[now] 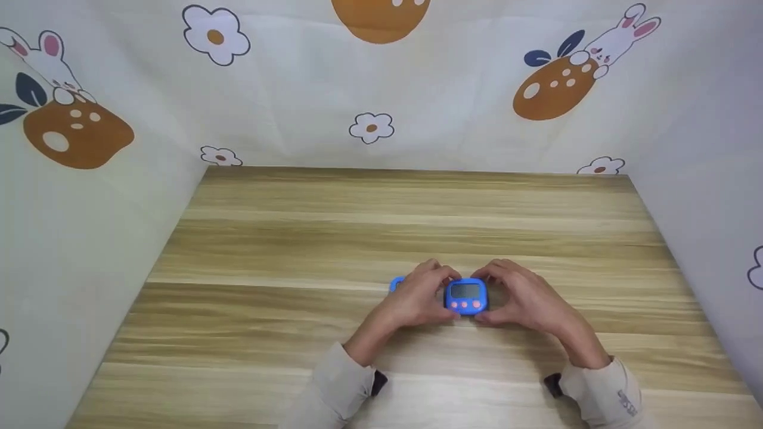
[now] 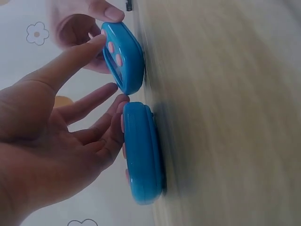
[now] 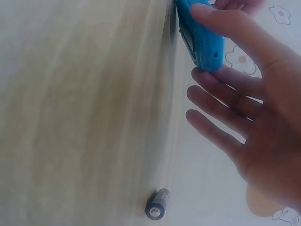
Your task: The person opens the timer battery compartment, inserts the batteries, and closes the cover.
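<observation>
A blue digital timer (image 1: 467, 305) with a grey screen and pink buttons is between both hands, screen facing up. My left hand (image 1: 417, 296) pinches it from the left, thumb at the near edge and index finger at the far one. From the right, my right hand (image 1: 527, 298) grips it the same way; its other fingers (image 3: 218, 108) are spread beside it. A second blue timer (image 2: 142, 153) lies on the table under the left hand's other fingers. In the head view that hand hides most of it.
On the wooden table (image 1: 268, 250), a small battery (image 3: 157, 205) shows in the right wrist view. Patterned cloth (image 1: 298, 89) stands along the table's back and both sides.
</observation>
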Demonstrator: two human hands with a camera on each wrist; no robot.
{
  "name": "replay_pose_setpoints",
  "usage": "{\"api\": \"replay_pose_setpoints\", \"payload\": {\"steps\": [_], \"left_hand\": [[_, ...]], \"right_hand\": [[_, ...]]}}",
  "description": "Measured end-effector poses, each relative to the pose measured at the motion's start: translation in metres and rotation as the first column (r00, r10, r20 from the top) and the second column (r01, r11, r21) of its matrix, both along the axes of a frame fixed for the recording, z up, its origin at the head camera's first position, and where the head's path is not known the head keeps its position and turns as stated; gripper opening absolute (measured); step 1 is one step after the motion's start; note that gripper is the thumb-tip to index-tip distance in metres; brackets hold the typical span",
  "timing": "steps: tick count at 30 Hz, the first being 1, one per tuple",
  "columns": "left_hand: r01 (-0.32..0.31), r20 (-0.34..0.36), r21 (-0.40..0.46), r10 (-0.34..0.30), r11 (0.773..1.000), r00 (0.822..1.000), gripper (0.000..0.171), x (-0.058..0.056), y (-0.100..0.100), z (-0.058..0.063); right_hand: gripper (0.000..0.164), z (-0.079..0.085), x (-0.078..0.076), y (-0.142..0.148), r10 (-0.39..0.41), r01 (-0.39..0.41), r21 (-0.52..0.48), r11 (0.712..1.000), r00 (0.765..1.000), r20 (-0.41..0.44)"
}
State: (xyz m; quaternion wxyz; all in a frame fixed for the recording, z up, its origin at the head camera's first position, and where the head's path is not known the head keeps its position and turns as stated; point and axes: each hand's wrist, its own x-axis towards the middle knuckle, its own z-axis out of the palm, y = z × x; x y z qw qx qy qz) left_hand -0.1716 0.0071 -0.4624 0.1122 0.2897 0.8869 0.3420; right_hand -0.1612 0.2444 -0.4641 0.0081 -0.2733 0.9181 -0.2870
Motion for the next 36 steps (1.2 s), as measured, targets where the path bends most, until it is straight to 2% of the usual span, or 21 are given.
{"api": "replay_pose_setpoints", "payload": {"steps": [4, 8, 14, 17, 19, 20, 22, 24, 27, 29, 32, 34, 36], "left_hand": [[0.005, -0.024, -0.07, -0.006, 0.998, 1.0, 0.073, 0.001, 0.004, -0.001], [0.007, -0.048, -0.091, -0.011, 0.996, 0.999, 0.068, 0.002, 0.005, -0.001], [-0.033, -0.108, -0.04, 0.029, 0.999, 0.994, 0.062, 0.001, 0.004, 0.001], [-0.069, -0.125, 0.026, 0.072, 0.997, 0.99, 0.063, 0.0, 0.002, 0.006], [-0.09, -0.12, 0.092, 0.101, 0.992, 0.988, 0.064, -0.001, 0.001, 0.009], [-0.098, -0.116, 0.129, 0.113, 0.987, 0.987, 0.064, -0.002, 0.0, 0.01], [-0.115, -0.118, 0.194, 0.139, 0.974, 0.983, 0.065, -0.003, -0.001, 0.013], [-0.121, -0.123, 0.241, 0.154, 0.963, 0.98, 0.065, -0.005, -0.002, 0.015], [-0.122, -0.133, 0.274, 0.163, 0.954, 0.978, 0.066, -0.005, -0.003, 0.017], [-0.121, -0.129, 0.285, 0.164, 0.951, 0.978, 0.066, -0.005, -0.002, 0.018], [-0.125, -0.13, 0.304, 0.171, 0.944, 0.977, 0.065, -0.005, -0.002, 0.02], [-0.129, -0.134, 0.32, 0.179, 0.939, 0.975, 0.065, -0.005, -0.002, 0.021], [-0.131, -0.136, 0.338, 0.186, 0.932, 0.973, 0.065, -0.005, -0.002, 0.022]], "right_hand": [[0.062, -0.001, -0.001, 0.0, 0.004, -0.004, -0.026, 1.0, 1.0, 0.012], [0.062, -0.003, -0.003, -0.001, 0.017, -0.015, -0.056, 0.998, 0.999, 0.038], [0.061, -0.003, -0.006, 0.001, 0.032, -0.006, -0.2, 0.98, 0.991, 0.127], [0.062, -0.001, -0.006, 0.004, 0.036, 0.046, -0.322, 0.945, 0.969, 0.246], [0.061, -0.002, -0.007, 0.007, 0.069, 0.102, -0.423, 0.901, 0.926, 0.37], [0.06, -0.002, -0.007, 0.009, 0.102, 0.132, -0.476, 0.87, 0.895, 0.435], [0.054, -0.004, -0.007, 0.011, 0.206, 0.177, -0.576, 0.798, 0.819, 0.536], [0.046, -0.005, -0.007, 0.012, 0.317, 0.209, -0.651, 0.73, 0.74, 0.593], [0.041, -0.009, -0.008, 0.01, 0.473, 0.215, -0.739, 0.639, 0.647, 0.598], [0.042, -0.012, -0.009, 0.008, 0.553, 0.222, -0.783, 0.581, 0.598, 0.58], [0.045, -0.016, -0.01, 0.005, 0.666, 0.25, -0.842, 0.478, 0.522, 0.533], [0.046, -0.019, -0.01, 0.002, 0.716, 0.287, -0.862, 0.418, 0.481, 0.507], [0.048, -0.021, -0.01, -0.001, 0.748, 0.329, -0.869, 0.369, 0.451, 0.488]]}}
